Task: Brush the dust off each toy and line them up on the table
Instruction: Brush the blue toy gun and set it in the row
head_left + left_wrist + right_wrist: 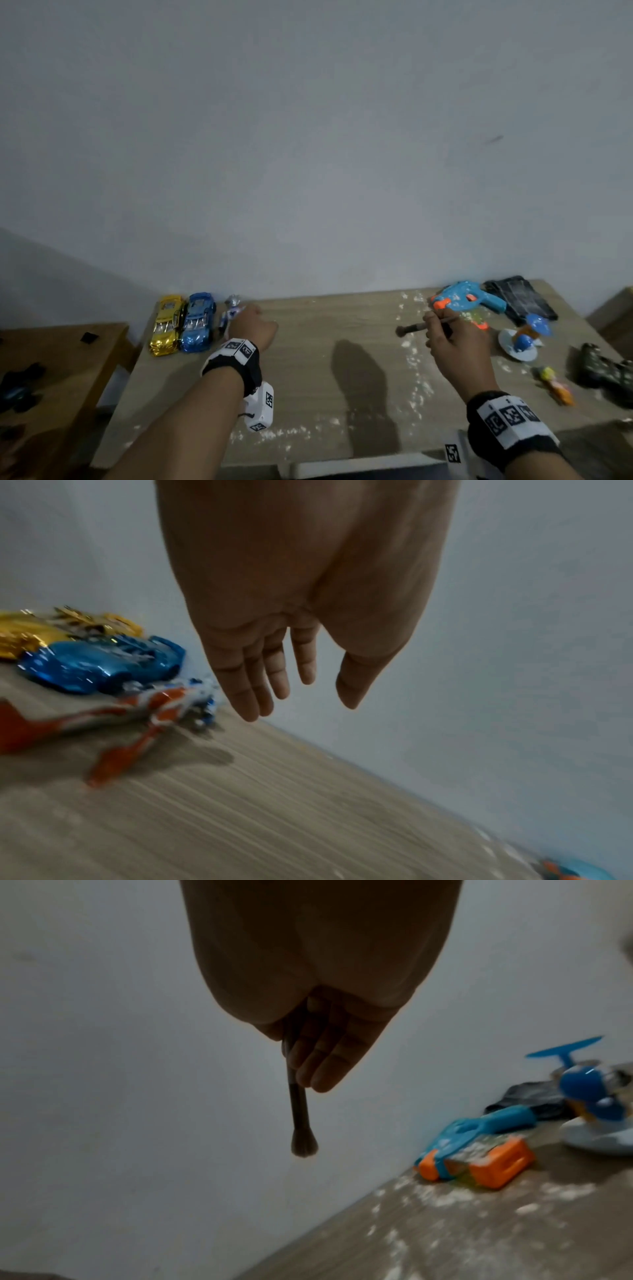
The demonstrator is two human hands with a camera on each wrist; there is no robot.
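Note:
A gold car [166,323], a blue car [198,322] and a red, silver and blue figure [231,313] lie side by side at the table's back left. My left hand [253,323] hovers just right of the figure [147,712]; its fingers [270,680] are straight and hold nothing. My right hand [445,337] grips a dark brush [411,329] over the table's right half, bristles [304,1144] pointing left. Behind it lies a dusty blue and orange toy gun [469,298], also seen in the right wrist view [479,1150].
White dust [412,363] streaks the wooden table [308,377]. At the right lie a black cloth [520,301], a blue figure on a white disc [524,337], a small yellow-orange toy [556,385] and a black controller [606,373]. A lower side table [61,359] stands at the left.

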